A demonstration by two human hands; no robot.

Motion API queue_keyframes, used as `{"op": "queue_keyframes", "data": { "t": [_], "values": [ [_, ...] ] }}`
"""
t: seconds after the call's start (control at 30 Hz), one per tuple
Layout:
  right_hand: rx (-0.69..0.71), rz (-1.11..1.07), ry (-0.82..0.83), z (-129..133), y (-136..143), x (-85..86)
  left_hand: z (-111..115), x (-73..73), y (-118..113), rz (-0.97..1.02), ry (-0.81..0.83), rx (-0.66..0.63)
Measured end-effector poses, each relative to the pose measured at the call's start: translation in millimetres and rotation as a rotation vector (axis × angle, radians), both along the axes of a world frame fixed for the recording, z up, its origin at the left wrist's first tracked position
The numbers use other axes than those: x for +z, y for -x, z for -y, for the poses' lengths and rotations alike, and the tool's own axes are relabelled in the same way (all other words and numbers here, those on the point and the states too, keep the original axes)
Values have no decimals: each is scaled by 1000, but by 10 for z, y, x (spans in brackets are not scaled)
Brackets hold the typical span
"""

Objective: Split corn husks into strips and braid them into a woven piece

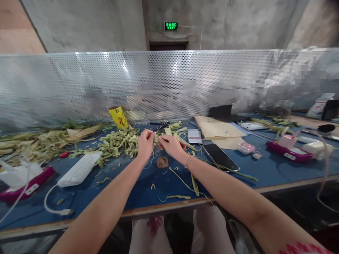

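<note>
Fingers of your left hand (145,143) and of your right hand (172,145) are pinched close together, thumb against finger, and between them they grasp a small pale-green piece of plant leaf (156,138); its full shape cannot be told, because your fingertips cover most of it. This piece is held above the middle of the table with blue surface and wooden edge (143,194). On your right wrist sits a thin bracelet (188,161). Below your hands lies a small round coil of brown material (162,162).

Beside your left hand spreads a loose heap of pale-green, curled plant pieces (119,143), and just behind it stands a bright yellow tube (119,118), tilted. Near your right hand you have a small white rectangular card or box (194,136), then a flat black phone (221,157), light-brown sheets of paper (218,127) and a small pink case (245,148). Farther to your left lie a white rectangular block with a cable (79,171) and a magenta power strip (39,181). Behind the table rises a perforated metal screen (169,70), and above it a green lit exit sign (171,26).
</note>
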State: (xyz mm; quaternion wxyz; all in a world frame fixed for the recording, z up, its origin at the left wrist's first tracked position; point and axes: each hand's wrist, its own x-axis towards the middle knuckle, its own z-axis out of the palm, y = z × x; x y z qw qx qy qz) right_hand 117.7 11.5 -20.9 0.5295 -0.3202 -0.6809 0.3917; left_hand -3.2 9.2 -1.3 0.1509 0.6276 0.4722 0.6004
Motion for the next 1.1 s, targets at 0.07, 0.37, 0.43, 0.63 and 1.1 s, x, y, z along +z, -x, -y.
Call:
{"op": "queue_keyframes", "data": {
  "t": [0.07,0.37,0.43,0.63,1.1],
  "values": [
    [-3,-41,46,-3,2,15,-4,1,0,35,29,-32],
    [-135,3,36,-33,-107,90,24,9,-18,87,-21,29],
    [-140,25,32,-20,-117,100,-1,1,-7,132,-35,17],
    [-114,-2,80,8,-81,91,-49,-38,-11,167,67,-21],
    [-79,-21,52,8,-25,47,43,-38,-111,-253,24,179]
  ]
}}
